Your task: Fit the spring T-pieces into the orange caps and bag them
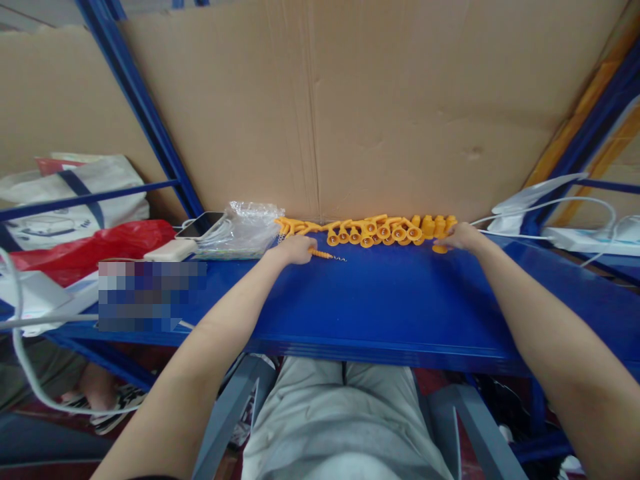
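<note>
Left hand (296,250) closed on an orange corkscrew (327,255) lying on the blue shelf (380,300), near its back edge. Right hand (463,236) grips the right end of a row of orange corkscrews (380,231) lined along the back edge against cardboard (350,107). Plastic bag (245,230) just left of the row.

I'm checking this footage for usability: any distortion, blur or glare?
Head view: wide-angle bend, the blue shelf posts lean outward; a pixelated patch hides part of the shelf's left side; even light, no hard glare; the orange plastic parts and both hands, left and right, look slightly soft.
</note>
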Action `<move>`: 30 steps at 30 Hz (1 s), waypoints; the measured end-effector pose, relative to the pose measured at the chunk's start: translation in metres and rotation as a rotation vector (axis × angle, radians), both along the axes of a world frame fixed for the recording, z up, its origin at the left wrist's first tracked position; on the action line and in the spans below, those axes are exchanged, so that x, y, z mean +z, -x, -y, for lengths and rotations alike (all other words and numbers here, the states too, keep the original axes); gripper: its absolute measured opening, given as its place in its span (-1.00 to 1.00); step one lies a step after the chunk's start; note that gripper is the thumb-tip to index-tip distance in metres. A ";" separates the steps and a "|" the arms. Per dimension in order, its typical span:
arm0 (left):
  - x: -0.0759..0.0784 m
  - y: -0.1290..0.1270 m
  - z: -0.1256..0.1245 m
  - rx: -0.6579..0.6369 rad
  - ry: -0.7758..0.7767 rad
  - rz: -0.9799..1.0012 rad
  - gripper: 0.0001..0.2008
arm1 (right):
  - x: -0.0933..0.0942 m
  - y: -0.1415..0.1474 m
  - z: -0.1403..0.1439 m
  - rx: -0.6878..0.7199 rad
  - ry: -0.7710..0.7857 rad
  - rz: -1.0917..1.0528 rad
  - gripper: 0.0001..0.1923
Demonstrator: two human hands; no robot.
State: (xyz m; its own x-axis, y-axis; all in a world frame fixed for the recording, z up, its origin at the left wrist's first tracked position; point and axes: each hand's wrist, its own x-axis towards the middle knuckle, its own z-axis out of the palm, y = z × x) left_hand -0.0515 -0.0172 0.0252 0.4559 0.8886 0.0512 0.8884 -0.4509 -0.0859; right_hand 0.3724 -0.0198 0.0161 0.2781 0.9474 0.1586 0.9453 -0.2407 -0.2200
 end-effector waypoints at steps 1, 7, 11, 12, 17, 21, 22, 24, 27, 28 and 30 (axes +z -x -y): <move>0.000 -0.002 0.001 -0.008 0.010 0.027 -0.69 | -0.002 0.002 0.002 0.016 0.023 -0.069 -0.86; -0.001 -0.010 0.005 -0.110 0.040 0.220 -0.79 | -0.008 0.010 0.007 0.067 0.153 -0.204 -0.81; -0.002 -0.014 0.007 -0.111 -0.009 0.258 -0.78 | -0.001 0.013 0.003 0.073 0.167 0.148 -0.74; -0.002 -0.015 0.007 -0.112 -0.038 0.266 -0.78 | 0.001 0.017 0.003 0.088 0.143 0.233 -0.65; -0.003 -0.019 0.008 -0.127 -0.164 0.294 -0.78 | 0.010 0.052 0.014 0.276 0.072 0.328 -0.62; -0.005 -0.022 0.009 -0.128 -0.210 0.372 -0.77 | 0.010 0.085 0.025 0.573 -0.111 0.204 -0.71; -0.005 -0.022 0.010 -0.126 -0.216 0.391 -0.76 | 0.009 0.091 0.026 0.639 -0.169 0.175 -0.71; -0.005 -0.023 0.011 -0.127 -0.228 0.417 -0.74 | 0.006 0.100 0.027 0.739 -0.268 0.121 -0.69; -0.004 -0.024 0.012 -0.136 -0.242 0.429 -0.73 | 0.002 0.108 0.027 0.822 -0.343 0.056 -0.68; -0.004 -0.024 0.013 -0.138 -0.245 0.428 -0.73 | 0.001 0.109 0.026 0.831 -0.352 0.044 -0.67; -0.004 -0.025 0.013 -0.140 -0.248 0.424 -0.73 | 0.000 0.110 0.025 0.823 -0.363 0.035 -0.68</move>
State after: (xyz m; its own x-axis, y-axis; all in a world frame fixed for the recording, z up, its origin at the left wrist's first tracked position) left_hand -0.0268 -0.0302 0.0211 0.4633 0.7578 0.4595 0.8005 -0.5803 0.1498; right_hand 0.2625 -0.0452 0.0157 -0.4773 0.7346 0.4822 0.7952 0.5946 -0.1186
